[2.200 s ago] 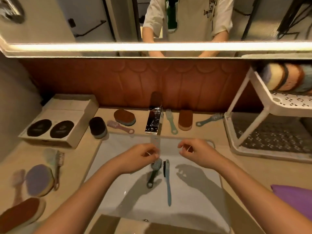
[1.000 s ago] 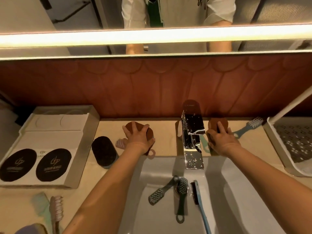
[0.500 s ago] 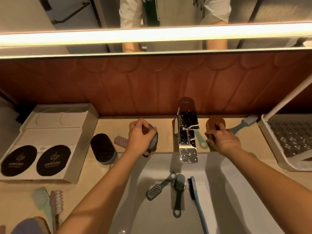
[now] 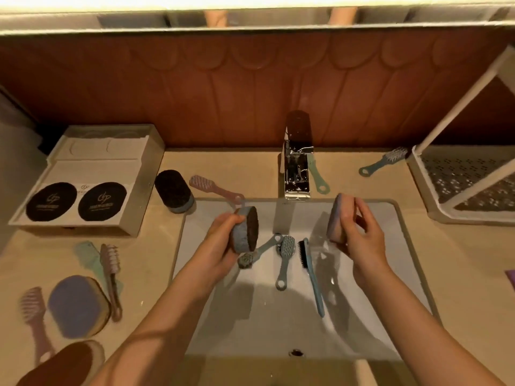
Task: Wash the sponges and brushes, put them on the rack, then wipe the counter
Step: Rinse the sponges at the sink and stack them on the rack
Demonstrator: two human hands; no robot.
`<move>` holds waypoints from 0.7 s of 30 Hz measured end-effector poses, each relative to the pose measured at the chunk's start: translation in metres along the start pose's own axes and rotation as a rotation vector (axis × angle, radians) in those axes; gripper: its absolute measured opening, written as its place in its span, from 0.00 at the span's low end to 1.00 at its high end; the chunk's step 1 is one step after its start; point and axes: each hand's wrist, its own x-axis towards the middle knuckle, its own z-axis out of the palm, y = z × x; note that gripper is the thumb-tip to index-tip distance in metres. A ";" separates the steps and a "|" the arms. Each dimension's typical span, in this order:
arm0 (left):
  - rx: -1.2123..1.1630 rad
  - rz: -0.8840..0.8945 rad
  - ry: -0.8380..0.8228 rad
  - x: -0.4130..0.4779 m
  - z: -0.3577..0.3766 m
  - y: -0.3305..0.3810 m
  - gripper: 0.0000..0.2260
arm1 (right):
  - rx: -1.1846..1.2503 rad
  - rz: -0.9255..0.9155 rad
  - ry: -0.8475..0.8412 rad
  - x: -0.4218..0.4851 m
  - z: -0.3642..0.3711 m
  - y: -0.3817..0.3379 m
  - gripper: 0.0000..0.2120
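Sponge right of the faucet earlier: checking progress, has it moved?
Yes: from beside the faucet toward the person; the right hand holds the sponge over the sink.

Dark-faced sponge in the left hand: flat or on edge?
On edge: the left hand grips the sponge above the sink, dark face sideways.

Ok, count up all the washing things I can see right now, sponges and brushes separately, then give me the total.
Sponges: 5
Brushes: 9
Total: 14

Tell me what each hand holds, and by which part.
Left hand grips a dark sponge by its blue back; right hand grips a pink sponge by its edges.
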 end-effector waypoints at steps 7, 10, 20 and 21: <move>0.008 -0.083 -0.043 -0.029 0.005 -0.065 0.10 | 0.100 0.289 -0.251 -0.071 0.012 0.022 0.22; 0.043 -0.036 -0.049 -0.046 0.015 -0.086 0.16 | 0.086 0.312 -0.259 -0.093 0.021 0.030 0.12; -0.201 -0.153 -0.081 -0.072 0.025 -0.085 0.17 | -0.025 0.154 -0.317 -0.109 0.027 0.040 0.18; -0.179 -0.141 -0.069 -0.072 0.024 -0.084 0.18 | -0.039 0.138 -0.322 -0.108 0.027 0.042 0.19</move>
